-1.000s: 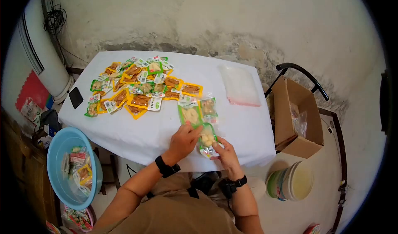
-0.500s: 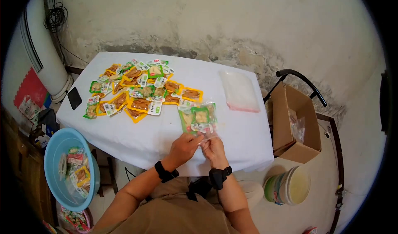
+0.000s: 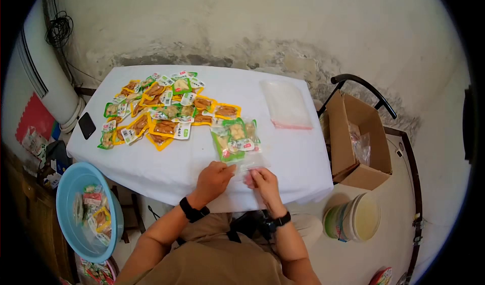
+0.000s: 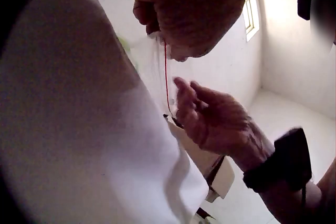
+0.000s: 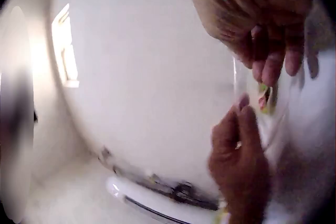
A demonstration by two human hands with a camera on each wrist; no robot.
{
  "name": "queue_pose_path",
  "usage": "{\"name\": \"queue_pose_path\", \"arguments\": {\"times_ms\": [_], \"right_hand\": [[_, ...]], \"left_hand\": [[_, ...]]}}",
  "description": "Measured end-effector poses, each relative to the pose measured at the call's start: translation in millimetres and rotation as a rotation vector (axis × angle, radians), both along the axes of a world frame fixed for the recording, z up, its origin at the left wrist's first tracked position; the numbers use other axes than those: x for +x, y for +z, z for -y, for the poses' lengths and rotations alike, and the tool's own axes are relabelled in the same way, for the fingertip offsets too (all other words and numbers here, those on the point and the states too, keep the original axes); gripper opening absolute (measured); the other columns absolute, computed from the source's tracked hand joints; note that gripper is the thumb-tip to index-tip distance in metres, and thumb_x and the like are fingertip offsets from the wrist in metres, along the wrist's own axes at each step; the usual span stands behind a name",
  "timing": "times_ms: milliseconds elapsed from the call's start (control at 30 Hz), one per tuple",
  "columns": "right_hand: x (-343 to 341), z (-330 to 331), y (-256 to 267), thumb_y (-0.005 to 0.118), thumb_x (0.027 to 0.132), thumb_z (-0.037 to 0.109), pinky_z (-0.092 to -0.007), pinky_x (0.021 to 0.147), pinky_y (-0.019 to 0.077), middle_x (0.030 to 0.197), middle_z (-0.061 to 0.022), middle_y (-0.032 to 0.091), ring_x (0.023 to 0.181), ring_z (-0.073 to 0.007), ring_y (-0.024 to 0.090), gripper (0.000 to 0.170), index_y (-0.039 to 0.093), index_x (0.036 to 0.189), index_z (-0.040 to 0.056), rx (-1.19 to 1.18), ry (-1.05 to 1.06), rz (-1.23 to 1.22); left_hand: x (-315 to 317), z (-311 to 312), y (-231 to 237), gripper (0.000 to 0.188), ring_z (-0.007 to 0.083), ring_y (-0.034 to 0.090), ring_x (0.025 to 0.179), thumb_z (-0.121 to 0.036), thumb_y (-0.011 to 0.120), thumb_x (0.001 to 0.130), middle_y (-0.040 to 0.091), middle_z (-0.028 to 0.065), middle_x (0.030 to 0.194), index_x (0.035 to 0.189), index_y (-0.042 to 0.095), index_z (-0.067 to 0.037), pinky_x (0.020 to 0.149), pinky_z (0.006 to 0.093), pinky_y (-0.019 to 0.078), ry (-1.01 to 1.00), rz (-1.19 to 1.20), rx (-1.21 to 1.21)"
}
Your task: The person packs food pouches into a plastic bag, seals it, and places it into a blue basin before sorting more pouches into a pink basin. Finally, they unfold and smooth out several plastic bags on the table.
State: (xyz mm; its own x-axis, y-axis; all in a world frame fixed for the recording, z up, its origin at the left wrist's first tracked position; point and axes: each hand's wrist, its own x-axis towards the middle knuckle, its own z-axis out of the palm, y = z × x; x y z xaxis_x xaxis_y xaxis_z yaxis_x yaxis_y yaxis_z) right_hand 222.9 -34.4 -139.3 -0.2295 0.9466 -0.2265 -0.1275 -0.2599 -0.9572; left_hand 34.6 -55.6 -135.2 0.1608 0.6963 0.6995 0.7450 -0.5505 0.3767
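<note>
A clear zip bag [image 3: 250, 160] lies on the white-clothed table [image 3: 303, 159] with several green-edged snack packets [image 3: 236, 131] inside. My left hand [image 3: 213, 180] pinches the near edge of the bag at its left side. In the left wrist view, a red line [image 4: 166, 71] runs along the bag's edge from that hand. My right hand [image 3: 265, 186] is at the right end of the same edge. Its fingers [image 5: 273, 64] are loosely bent beside the bag in the right wrist view, holding nothing that shows.
A pile of yellow- and green-edged snack packets [image 3: 164, 127] covers the table's left part, near a phone [image 3: 87, 126]. Flat clear bags [image 3: 287, 103] lie at the back right. A blue basin [image 3: 63, 209] with packets, a cardboard box [image 3: 336, 148] and a bucket [image 3: 348, 219] stand around the table.
The green-edged packet from my right hand is now inside the bag with the others. My right hand has let go of it and drawn back to the right of the bag's near edge.
</note>
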Motion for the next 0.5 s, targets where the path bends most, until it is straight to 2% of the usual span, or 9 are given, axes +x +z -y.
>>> {"name": "queue_pose_path", "arguments": {"times_ms": [33, 67, 133, 167, 233, 267, 400, 500], "right_hand": [[11, 4, -1, 0.053, 0.085, 0.009, -0.0257, 0.062, 0.0484, 0.102, -0.0118, 0.056, 0.085, -0.0175, 0.057, 0.027, 0.050, 0.110, 0.0007, 0.023, 0.001, 0.145], [19, 7, 1, 0.053, 0.085, 0.009, -0.0257, 0.062, 0.0484, 0.102, -0.0118, 0.056, 0.085, -0.0175, 0.057, 0.027, 0.050, 0.110, 0.0007, 0.018, -0.001, 0.146], [28, 16, 12, 0.056, 0.077, 0.002, -0.0288, 0.066, 0.0479, 0.108, -0.0160, 0.052, 0.085, -0.0229, 0.056, 0.035, 0.050, 0.112, 0.0025, 0.643, -0.307, 0.634], [30, 13, 15, 0.056, 0.077, 0.002, -0.0288, 0.066, 0.0479, 0.108, -0.0160, 0.052, 0.085, -0.0229, 0.056, 0.035, 0.050, 0.112, 0.0025, 0.640, -0.311, 0.633], [30, 2, 26, 0.056, 0.070, -0.002, -0.0335, 0.073, 0.0461, 0.110, -0.0183, 0.049, 0.088, -0.0286, 0.053, 0.041, 0.051, 0.110, 0.0033, 1.068, -0.203, 0.965], [29, -2, 27, 0.055, 0.069, -0.002, -0.0377, 0.076, 0.0438, 0.102, -0.0158, 0.051, 0.088, -0.0310, 0.050, 0.040, 0.051, 0.108, 0.0030, 1.091, -0.149, 1.030], [33, -20, 4, 0.054, 0.071, 0.000, -0.0382, 0.072, 0.0440, 0.093, -0.0136, 0.053, 0.085, -0.0292, 0.051, 0.035, 0.051, 0.106, 0.0032, 1.178, -0.052, 1.074], [36, -22, 2, 0.054, 0.072, 0.002, -0.0375, 0.070, 0.0439, 0.090, -0.0115, 0.055, 0.083, -0.0282, 0.052, 0.029, 0.053, 0.102, 0.0038, 1.124, 0.034, 1.193]], "left_hand": [[-3, 4, 2, 0.027, 0.0230, 0.053, 0.075, -0.010, 0.064, 0.070, 0.054, 0.0061, 0.084, 0.097, 0.062, -0.011, 0.060, 0.0329, 0.0449, -0.006, -0.023, -0.023], [-4, 8, 4, 0.032, 0.0240, 0.053, 0.078, -0.011, 0.065, 0.070, 0.053, 0.0076, 0.088, 0.101, 0.060, -0.009, 0.062, 0.0338, 0.0450, -0.014, -0.046, -0.048], [-5, 17, 7, 0.036, 0.0248, 0.052, 0.080, -0.012, 0.065, 0.069, 0.053, 0.0088, 0.090, 0.104, 0.058, -0.007, 0.064, 0.0348, 0.0448, -0.019, -0.090, -0.066], [-5, 20, 7, 0.041, 0.0257, 0.052, 0.081, -0.012, 0.066, 0.068, 0.053, 0.0100, 0.092, 0.107, 0.056, -0.006, 0.065, 0.0359, 0.0447, -0.020, -0.136, -0.075], [-6, 23, 5, 0.041, 0.0255, 0.052, 0.081, -0.011, 0.065, 0.069, 0.053, 0.0100, 0.093, 0.108, 0.055, -0.005, 0.065, 0.0353, 0.0449, -0.039, -0.156, -0.070], [-7, 24, 3, 0.041, 0.0253, 0.052, 0.080, -0.010, 0.064, 0.069, 0.053, 0.0100, 0.093, 0.109, 0.054, -0.005, 0.065, 0.0347, 0.0451, -0.050, -0.173, -0.064], [-14, 18, -11, 0.036, 0.0251, 0.053, 0.077, -0.007, 0.061, 0.070, 0.054, 0.0097, 0.091, 0.106, 0.055, -0.005, 0.064, 0.0340, 0.0456, -0.093, -0.159, 0.016], [-20, 14, -10, 0.030, 0.0243, 0.054, 0.073, -0.004, 0.058, 0.072, 0.056, 0.0081, 0.087, 0.102, 0.056, -0.005, 0.062, 0.0331, 0.0462, -0.131, -0.197, 0.000]]}}
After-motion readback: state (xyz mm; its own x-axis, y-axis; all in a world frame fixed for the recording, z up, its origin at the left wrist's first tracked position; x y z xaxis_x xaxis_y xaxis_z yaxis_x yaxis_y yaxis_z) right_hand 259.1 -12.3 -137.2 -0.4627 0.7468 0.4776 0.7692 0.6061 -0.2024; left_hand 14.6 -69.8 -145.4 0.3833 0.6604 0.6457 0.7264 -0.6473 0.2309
